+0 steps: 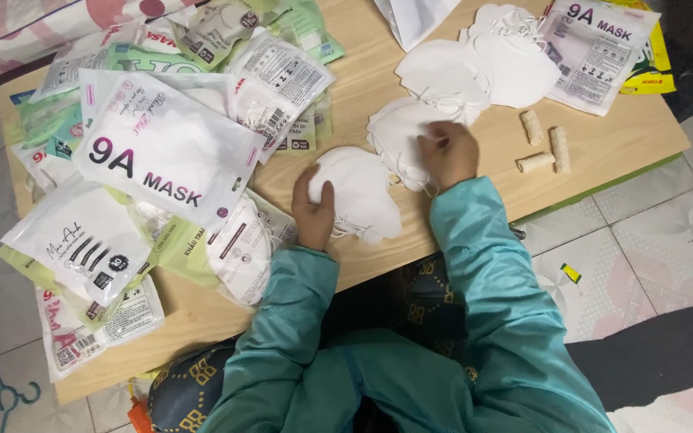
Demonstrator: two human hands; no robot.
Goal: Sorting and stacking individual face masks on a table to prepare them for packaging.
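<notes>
Low wooden table (378,72) over pale floor tiles (667,240), seen from above. Spread across its left half, a heap of flat white and green mask packets (162,152); one more packet (595,52) at the far right corner. Near the top middle, a loose pile of white masks (483,64). Closer in, a small stack of white masks (399,136) under the right hand (448,152), fingers curled and pinching its near edge. Just left of that, a single white mask (360,192), resting on the table edge, left hand (314,204) laid flat against its left side, fingers spread narrow. Three short tan rolls (545,144) well apart to the right.
</notes>
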